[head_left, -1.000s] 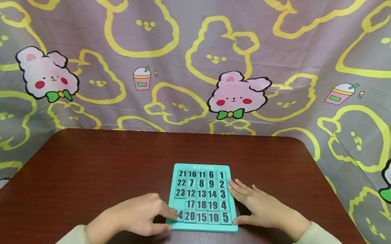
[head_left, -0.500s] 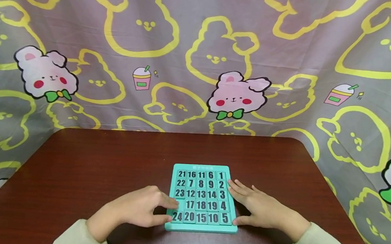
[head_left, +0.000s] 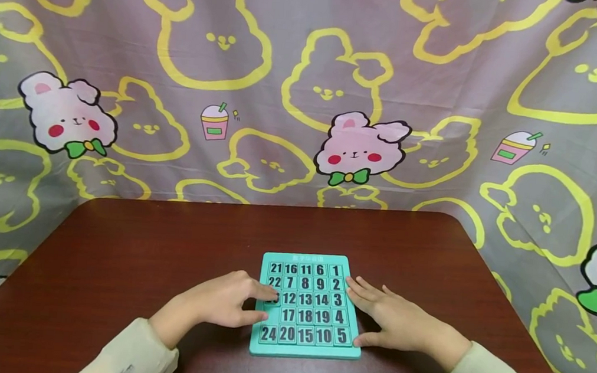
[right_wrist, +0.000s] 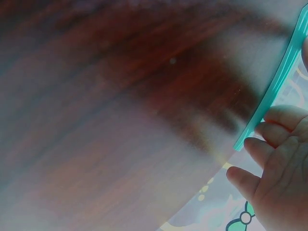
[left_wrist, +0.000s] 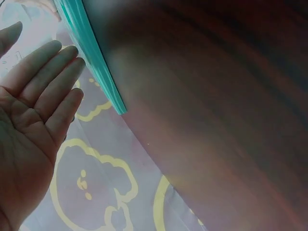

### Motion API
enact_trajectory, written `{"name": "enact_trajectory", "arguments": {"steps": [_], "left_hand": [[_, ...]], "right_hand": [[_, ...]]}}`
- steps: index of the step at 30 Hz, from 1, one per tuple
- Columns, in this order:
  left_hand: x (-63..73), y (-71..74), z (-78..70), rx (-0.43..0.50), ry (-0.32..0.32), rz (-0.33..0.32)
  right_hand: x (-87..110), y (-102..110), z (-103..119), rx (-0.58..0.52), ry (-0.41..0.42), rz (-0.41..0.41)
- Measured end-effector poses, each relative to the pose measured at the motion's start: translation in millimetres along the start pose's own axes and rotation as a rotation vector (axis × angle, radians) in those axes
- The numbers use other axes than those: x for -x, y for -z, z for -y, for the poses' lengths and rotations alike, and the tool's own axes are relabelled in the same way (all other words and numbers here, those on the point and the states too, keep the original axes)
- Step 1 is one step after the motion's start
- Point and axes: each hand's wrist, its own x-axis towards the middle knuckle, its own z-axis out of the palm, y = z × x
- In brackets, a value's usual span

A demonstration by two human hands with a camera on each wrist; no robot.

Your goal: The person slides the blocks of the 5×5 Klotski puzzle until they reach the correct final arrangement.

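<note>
A turquoise sliding number puzzle (head_left: 305, 353) lies flat on the brown table, its tiles printed with black numbers. The bare slot (head_left: 273, 314) is in the leftmost column, between tile 23 and tile 24 (head_left: 268, 334). My left hand (head_left: 227, 299) reaches in from the left; a fingertip lies on tile 23 and partly hides it, while the thumb is at the frame's left edge beside the slot. My right hand (head_left: 399, 320) rests along the puzzle's right edge with fingers spread. Both wrist views show the puzzle's side edge (left_wrist: 91, 53) near extended fingers.
The brown tabletop (head_left: 166, 234) extends around the puzzle on all sides. Behind and beside it hangs a grey curtain (head_left: 279, 42) printed with yellow outlines and rabbit faces.
My left hand has moved up the left column, from tile 24 past the slot to tile 23. The right hand stays at the puzzle's right edge. The view has shifted slightly.
</note>
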Motion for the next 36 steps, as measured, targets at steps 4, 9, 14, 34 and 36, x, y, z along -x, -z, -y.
{"name": "enact_trajectory", "arguments": {"steps": [4,9,14,34,36], "left_hand": [[-0.3,-0.2,1.9,0.003,0.008,0.005],[0.2,-0.6,1.1,0.015,0.01,0.009],[1.6,-2.7,-1.1,0.022,0.02,0.019],[12.1,-9.1,-14.3,-0.021,-0.015,-0.005],[12.8,-9.4,-15.1,-0.026,-0.022,-0.008]], "right_hand": [[-0.1,0,0,0.0,0.0,0.001],[-0.2,0,0,0.007,0.001,-0.003],[-0.2,-1,-1,0.006,0.004,-0.006],[0.6,0,0,0.005,0.016,-0.008],[0.4,0,0,0.008,0.016,-0.008]]}}
